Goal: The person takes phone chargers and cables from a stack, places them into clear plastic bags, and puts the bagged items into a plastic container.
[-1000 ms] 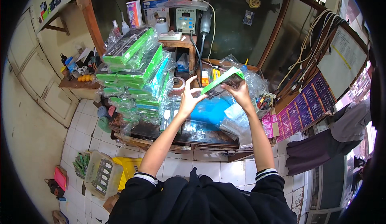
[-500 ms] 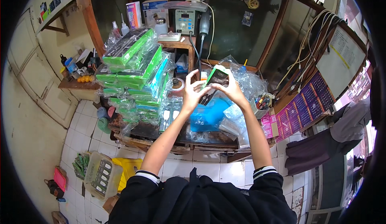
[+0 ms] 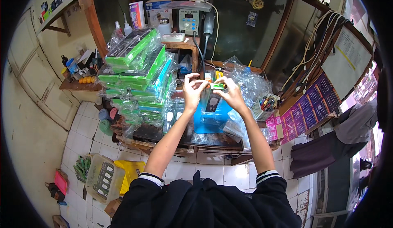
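A small black box (image 3: 213, 103) with a bright green top stands upright over the blue mat (image 3: 199, 123) on the workbench. My right hand (image 3: 232, 96) grips its upper end, thumb and fingers at the green edge. My left hand (image 3: 191, 95) is at the box's upper left side with thumb and forefinger drawn close together. Whether those fingertips pinch anything is too small to make out. Clear plastic wrapping (image 3: 245, 80) lies crumpled behind my right hand. Flat plastic packets (image 3: 233, 130) rest by the mat's right edge.
Left of my hands rises a tall stack of green and black boxes (image 3: 135, 78) in clear plastic. A soldering station (image 3: 188, 22) sits on the shelf behind. At right is a basket of pens (image 3: 266, 106). On the floor stands a clear bin (image 3: 105, 179) with packages.
The box has tipped from showing its broad face to upright, and lowered toward the mat. My left hand has come in with its fingers closer together. My right hand has moved slightly down.
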Demonstrator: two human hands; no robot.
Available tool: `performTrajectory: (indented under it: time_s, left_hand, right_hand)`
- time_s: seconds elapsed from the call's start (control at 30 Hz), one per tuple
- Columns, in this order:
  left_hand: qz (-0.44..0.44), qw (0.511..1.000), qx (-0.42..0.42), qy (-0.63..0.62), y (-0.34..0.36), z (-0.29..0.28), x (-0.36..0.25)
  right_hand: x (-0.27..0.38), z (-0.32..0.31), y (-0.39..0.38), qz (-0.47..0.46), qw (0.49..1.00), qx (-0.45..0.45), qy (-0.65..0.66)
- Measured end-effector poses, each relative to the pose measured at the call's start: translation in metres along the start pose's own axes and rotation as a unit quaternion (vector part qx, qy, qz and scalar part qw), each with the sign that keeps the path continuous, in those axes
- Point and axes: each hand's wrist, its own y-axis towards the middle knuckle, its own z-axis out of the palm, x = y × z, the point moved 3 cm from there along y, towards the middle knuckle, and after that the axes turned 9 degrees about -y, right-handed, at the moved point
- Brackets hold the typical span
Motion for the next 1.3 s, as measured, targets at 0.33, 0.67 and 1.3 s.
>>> performTrajectory:
  time_s: [0.33,0.67,1.3]
  left_hand:
    - [-0.02,0.992,0.056,0.109,-0.024,-0.033,0.038]
    - [0.0,0.984,0.065,0.166,-0.013,-0.005,0.007]
    - [0.014,0.996,0.09,0.0,0.021,0.006,-0.039]
  right_hand:
    - [-0.021,0.015,-0.01,0.049,0.998,-0.001,0.038]
    - [-0.011,0.006,-0.011,0.017,1.0,0.005,-0.008]
    - [0.009,-0.025,0.007,0.046,0.979,-0.097,0.171]
